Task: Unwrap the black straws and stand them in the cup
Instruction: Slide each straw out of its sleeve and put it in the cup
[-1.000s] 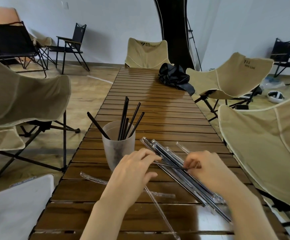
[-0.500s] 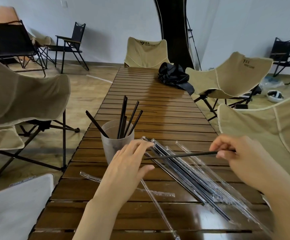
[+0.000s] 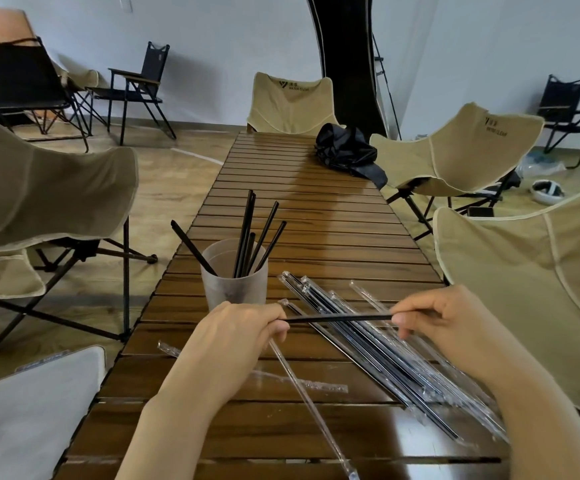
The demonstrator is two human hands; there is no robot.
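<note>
Centrally, thin black straw (image 3: 340, 318); frosted tapered cup (image 3: 234, 289).

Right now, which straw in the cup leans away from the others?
The left straw: it tilts left over the cup's rim, while the others bunch nearly upright.

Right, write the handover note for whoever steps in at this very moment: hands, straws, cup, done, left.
Left hand: grips a clear wrapper that trails toward the near table edge.
Right hand: pinches one end of a bare black straw; its other end is at the left fingers.
Cup: upright on the table, several unwrapped straws standing in it.
Wrapped straws: a pile lying right of the cup.
Done: this straw looks out of its wrapper. Left: stand it in the cup, drop the wrapper, then unwrap the pile.
</note>
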